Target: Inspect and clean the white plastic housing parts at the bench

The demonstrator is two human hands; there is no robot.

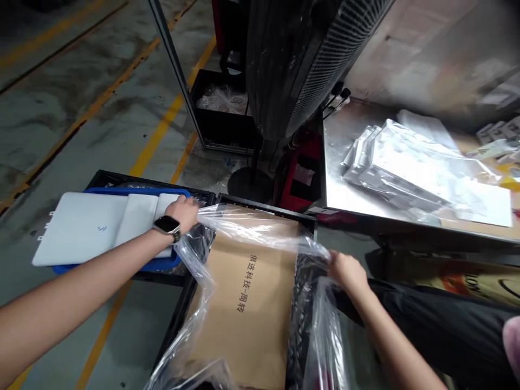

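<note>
A clear plastic bag (260, 233) is stretched taut between my two hands. My left hand (184, 212), with a dark watch on the wrist, grips its edge on the left. On the right, my right hand (346, 272) is closed on the same edge. Below the film a brown cardboard sheet (264, 292) with printed dark characters lies in a black crate (268, 207). Loose plastic hangs down on both sides of the cardboard. Close to my left hand, white laptop-like panels (95, 222) rest on a blue tray (164, 265).
A big black fan (300, 65) stands behind the crate on a round base (251, 184). At the right, a metal table (339, 141) bears bagged flat items (410, 157). A dark bin (221, 124) with crumpled plastic sits at the back. Yellow lines (156, 141) mark the floor.
</note>
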